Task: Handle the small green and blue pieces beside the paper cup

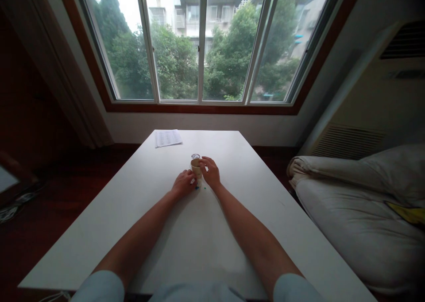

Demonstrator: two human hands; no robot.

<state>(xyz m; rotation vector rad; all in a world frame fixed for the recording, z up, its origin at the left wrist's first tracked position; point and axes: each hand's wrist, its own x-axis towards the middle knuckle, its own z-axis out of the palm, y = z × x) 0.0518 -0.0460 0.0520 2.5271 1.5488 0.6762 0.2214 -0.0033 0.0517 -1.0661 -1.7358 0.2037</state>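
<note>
And we're in a home, by the looks: pale, padded sofa (361,213) at four o'clock, vented unit (365,98) near three, long curtain (64,71) at ten, wood-framed window (201,49) at twelve!

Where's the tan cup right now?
In the head view, the tan cup is just left of mid-frame, on the white table, between the left hand and the right hand.

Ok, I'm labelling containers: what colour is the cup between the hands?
The cup is light brown; the head view shows it best.
</note>
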